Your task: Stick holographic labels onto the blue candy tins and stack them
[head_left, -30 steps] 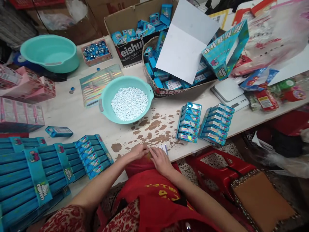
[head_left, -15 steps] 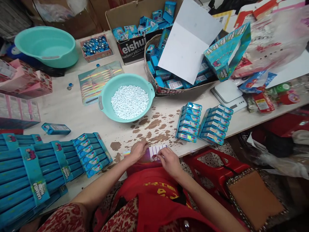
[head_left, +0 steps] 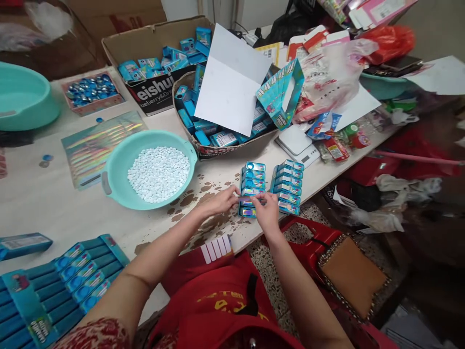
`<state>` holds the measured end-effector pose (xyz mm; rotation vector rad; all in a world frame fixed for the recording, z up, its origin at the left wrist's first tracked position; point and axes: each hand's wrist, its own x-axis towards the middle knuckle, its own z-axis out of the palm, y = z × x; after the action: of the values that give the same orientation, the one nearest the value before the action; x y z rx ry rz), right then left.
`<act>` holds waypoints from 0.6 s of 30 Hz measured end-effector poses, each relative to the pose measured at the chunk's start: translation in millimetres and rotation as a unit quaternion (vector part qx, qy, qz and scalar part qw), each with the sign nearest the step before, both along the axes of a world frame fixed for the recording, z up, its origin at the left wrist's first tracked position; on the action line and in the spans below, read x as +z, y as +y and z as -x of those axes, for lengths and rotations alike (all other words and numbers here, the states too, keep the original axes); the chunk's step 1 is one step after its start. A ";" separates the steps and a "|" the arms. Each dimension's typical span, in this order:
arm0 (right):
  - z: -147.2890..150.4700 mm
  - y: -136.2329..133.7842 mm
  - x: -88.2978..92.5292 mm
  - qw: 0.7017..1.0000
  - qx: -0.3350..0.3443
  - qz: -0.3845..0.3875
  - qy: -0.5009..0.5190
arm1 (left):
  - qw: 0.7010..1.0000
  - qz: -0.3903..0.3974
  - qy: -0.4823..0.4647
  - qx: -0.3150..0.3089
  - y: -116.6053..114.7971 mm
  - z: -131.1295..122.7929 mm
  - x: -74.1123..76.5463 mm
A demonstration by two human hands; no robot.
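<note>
Between the fingertips of my left hand (head_left: 225, 200) and my right hand (head_left: 267, 211) a narrow purplish sticker strip (head_left: 244, 199) is stretched. Both hands pinch it, one at each end. It lies over the lower part of a row of small blue boxes (head_left: 253, 183) with shiny labelled ends; whether it touches them I cannot tell. A second similar row of blue boxes (head_left: 290, 182) stands just right, partly behind my right hand. At the table's front edge, by my red apron, is a sticker sheet (head_left: 196, 261) with several white strips bared.
A turquoise basin (head_left: 114, 186) of white tablets stands left of my hands. Behind are cartons of blue boxes (head_left: 145, 99), a pink box of caps (head_left: 105, 103) and a white scale (head_left: 296, 140). Filled blue trays (head_left: 43, 300) lie front left; a red stool (head_left: 305, 242) stands right.
Both hands have moved from the sticker sheet at the table edge up and right to the row of blue boxes, carrying a strip. The view has turned to the right.
</note>
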<state>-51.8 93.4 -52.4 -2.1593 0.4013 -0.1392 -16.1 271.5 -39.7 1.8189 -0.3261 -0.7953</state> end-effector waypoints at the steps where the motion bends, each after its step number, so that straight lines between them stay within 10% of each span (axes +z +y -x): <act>1: -11.8 -4.7 -3.0 1.000 -0.015 0.012 -0.003 | 1.000 0.012 0.001 -0.003 -4.4 -14.5 -0.5; 9: -68.8 -16.0 -20.9 0.996 -0.047 0.045 0.064 | 0.999 0.008 0.041 0.023 -32.6 -72.6 -31.2; 18: -66.4 -22.7 -30.8 0.992 -0.104 -0.030 0.060 | 0.963 -0.180 -0.074 0.184 -46.1 -38.3 -47.5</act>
<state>14.6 70.7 -83.2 -2.0698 0.6923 -0.1132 22.2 225.3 -87.2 2.2019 0.0717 -0.4770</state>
